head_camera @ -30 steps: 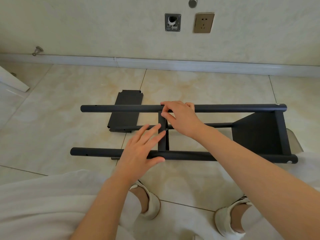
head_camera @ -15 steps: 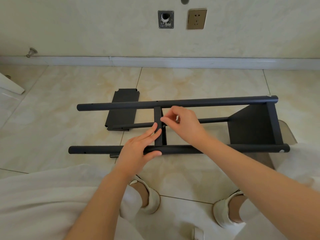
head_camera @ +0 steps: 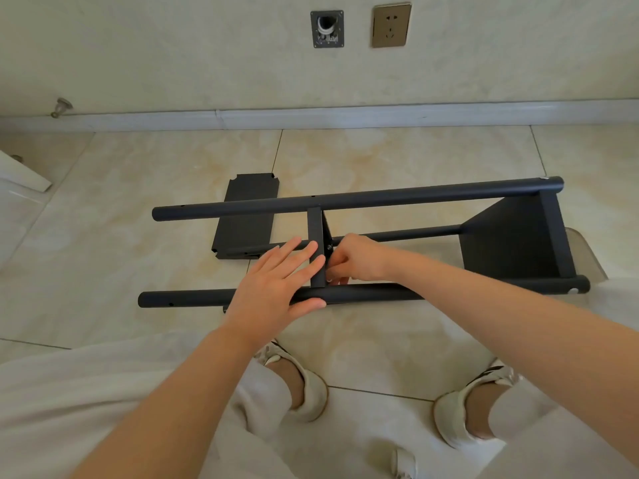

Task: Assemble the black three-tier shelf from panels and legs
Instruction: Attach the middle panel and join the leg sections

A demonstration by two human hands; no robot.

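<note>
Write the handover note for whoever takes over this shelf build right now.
Left hand: flat, fingers straight, resting on near leg beside middle panel.
Right hand: fingers curled at that panel's screw; what it pinches is hidden.
Done: end panel joins near leg and far leg.
To do: secure middle panel, fit loose panel lying on the floor.

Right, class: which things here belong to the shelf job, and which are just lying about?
Job: far leg, near leg, middle panel, end panel, loose panel, screw, left hand, right hand.
Lying about: wall socket, wall plate, door stop.
</note>
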